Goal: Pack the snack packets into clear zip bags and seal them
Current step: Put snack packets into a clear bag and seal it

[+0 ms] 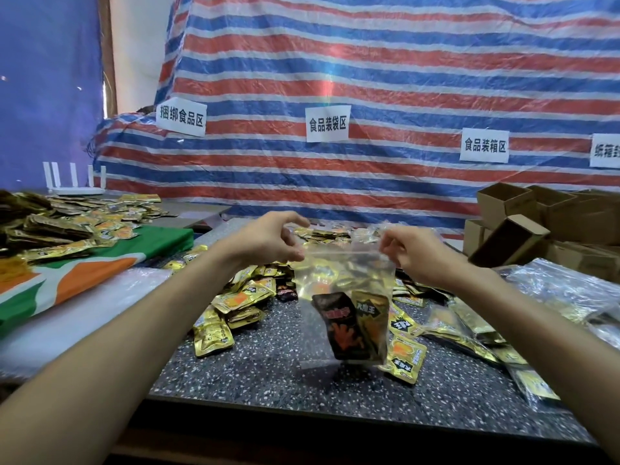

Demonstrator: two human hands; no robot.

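A clear zip bag hangs above the speckled table, held up by its top strip. My left hand pinches the bag's top left corner and my right hand pinches the top right corner. Inside the bag, at the bottom, sit a black snack packet and a gold snack packet. A loose heap of gold snack packets lies on the table below and behind the bag.
More gold packets are piled on a green, orange and white cloth at the left. Cardboard boxes stand at the right, with clear bags in front of them. A striped tarp with paper signs hangs behind.
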